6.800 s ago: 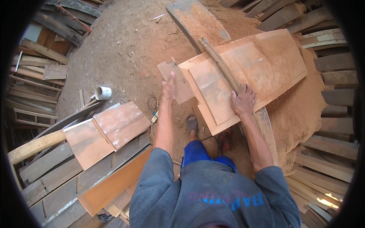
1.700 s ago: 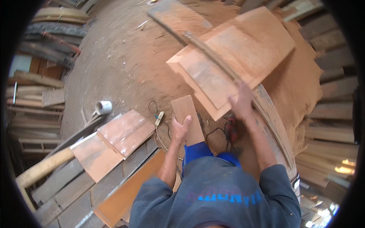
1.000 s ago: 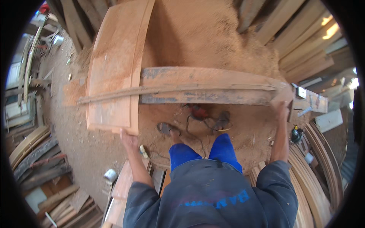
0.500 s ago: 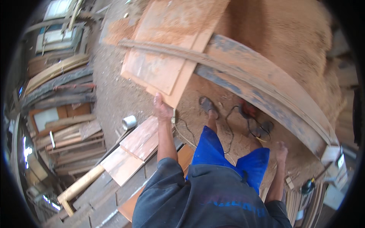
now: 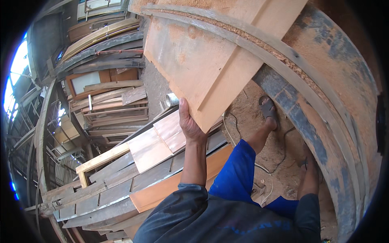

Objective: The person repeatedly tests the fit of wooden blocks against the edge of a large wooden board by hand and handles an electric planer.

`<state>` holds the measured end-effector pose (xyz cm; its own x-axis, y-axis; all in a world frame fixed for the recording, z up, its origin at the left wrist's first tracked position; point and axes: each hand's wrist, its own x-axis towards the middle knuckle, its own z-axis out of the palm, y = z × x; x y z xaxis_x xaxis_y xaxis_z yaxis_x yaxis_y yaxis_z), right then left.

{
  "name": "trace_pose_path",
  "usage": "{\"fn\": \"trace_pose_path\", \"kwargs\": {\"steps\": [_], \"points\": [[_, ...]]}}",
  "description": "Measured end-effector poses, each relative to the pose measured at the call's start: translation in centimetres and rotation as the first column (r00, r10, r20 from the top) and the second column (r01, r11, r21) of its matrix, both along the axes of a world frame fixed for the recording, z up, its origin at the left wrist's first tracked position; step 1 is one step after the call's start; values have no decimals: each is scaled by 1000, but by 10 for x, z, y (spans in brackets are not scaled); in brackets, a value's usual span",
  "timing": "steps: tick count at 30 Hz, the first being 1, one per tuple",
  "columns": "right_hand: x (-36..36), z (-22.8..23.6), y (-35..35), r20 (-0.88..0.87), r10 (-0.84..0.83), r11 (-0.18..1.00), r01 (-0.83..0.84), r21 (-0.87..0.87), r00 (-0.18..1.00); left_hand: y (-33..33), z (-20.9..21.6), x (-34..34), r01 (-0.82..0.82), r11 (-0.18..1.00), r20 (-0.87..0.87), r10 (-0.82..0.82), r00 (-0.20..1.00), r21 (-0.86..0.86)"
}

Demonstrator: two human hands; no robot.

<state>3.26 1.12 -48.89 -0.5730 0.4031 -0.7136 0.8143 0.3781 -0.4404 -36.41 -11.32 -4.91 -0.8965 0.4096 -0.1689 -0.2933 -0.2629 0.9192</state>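
My left hand (image 5: 192, 123) grips the near corner of a flat wooden panel (image 5: 178, 56), thumb on top and fingers hidden beneath. A stepped edge runs along the panel, and sawdust lies over its upper face. The panel rests across a long plank bench (image 5: 291, 97), passing under a narrow wooden rail (image 5: 243, 40) with a sawdust-filled groove. My right hand (image 5: 307, 153) hangs low beside the bench's near edge, in shadow; its fingers do not show clearly.
Reddish-brown boards (image 5: 149, 156) lie on a stack of grey planks (image 5: 117, 178) to my left. Farther left, frames and timber (image 5: 115, 105) are piled up. A white cylinder (image 5: 172, 99) stands beyond the boards. A cable (image 5: 263, 168) trails over the sawdust-covered ground near my sandalled foot (image 5: 267, 111).
The view has swung to the right and come nearer the bench. My left hand stays on the panel's corner. My right hand has gone from lit ground to the shadowed bench edge.
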Motion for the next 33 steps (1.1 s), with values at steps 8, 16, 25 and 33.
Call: {"fn": "trace_pose_path", "kwargs": {"steps": [8, 16, 25, 33], "points": [[-13, 12, 43, -103, 116, 988, -105, 110, 988, 1, 4, 5, -67, 988, 24, 71, 997, -137], [-94, 228, 72, 123, -39, 973, 66, -222, 992, 3, 23, 20, -84, 996, 187, 83, 979, -4], [-143, 402, 13, -68, 151, 911, -166, -378, 986, -124, -80, 216, 189, 904, 433, -5, 902, -383], [-216, 538, -67, -287, 136, 805, -275, -525, 948, -125, 21, 204, -47, 851, 383, 284, 879, -523]]}}
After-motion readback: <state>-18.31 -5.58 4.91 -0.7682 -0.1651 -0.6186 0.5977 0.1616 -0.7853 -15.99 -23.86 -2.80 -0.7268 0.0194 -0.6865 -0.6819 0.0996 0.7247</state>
